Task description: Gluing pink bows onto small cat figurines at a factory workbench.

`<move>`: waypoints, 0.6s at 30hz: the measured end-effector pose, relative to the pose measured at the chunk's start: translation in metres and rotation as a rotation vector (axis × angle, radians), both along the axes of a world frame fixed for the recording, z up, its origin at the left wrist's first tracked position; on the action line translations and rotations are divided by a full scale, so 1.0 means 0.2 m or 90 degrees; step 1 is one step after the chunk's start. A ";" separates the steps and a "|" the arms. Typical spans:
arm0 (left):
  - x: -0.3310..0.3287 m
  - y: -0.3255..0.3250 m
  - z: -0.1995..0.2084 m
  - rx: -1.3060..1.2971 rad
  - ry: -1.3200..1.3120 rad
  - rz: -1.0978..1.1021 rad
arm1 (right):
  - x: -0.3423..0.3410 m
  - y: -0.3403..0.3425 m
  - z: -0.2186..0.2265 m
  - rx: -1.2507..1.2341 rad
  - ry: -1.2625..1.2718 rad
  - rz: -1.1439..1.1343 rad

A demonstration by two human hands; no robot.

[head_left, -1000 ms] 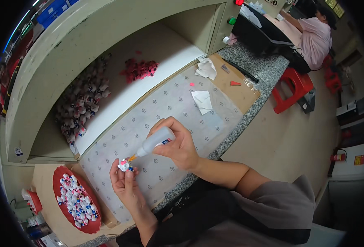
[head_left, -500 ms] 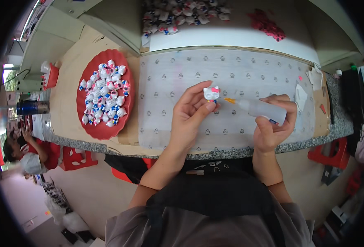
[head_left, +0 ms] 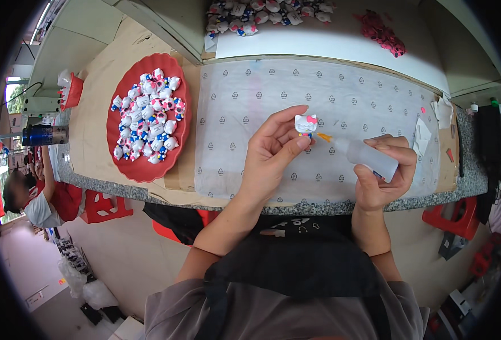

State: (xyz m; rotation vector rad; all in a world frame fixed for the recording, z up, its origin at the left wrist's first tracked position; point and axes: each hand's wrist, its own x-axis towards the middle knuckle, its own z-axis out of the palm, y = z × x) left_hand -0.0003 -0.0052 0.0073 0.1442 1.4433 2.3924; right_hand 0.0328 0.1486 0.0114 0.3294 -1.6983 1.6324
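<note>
My left hand point(head_left: 273, 156) sits at the centre of the frame, fingers closed around a small white cat figurine point(head_left: 305, 123) with a pink bow, pinched between thumb and fingertips. Just right of it my right hand point(head_left: 383, 178) is wrapped around a translucent squeeze bottle point(head_left: 369, 158), whose orange nozzle point(head_left: 324, 137) points at the figurine's lower edge. Half a second ago the nozzle met the figurine in much the same way; a second ago both hands sat lower left in the frame, so my head has swung rather than my hands. I judge I am dabbing glue on this piece. Whether the tip touches the figurine, or anything is coming out, I cannot tell; my fingers hide its underside. Beyond my hands lies the patterned paper sheet point(head_left: 261, 102), to the left the red tray point(head_left: 127, 164) of figurines. At the upper edge, more figurines point(head_left: 250, 11) and pink pieces point(head_left: 382, 31) are cut off.
</note>
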 end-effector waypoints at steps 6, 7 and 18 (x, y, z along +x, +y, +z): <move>0.00 0.00 -0.01 -0.020 0.002 0.008 | 0.00 0.01 0.01 0.033 0.005 0.015; 0.00 0.01 -0.01 -0.020 0.003 0.010 | 0.00 0.02 0.01 0.039 0.006 0.018; 0.00 0.01 -0.01 -0.014 -0.016 0.003 | 0.01 0.02 0.01 0.070 0.023 -0.001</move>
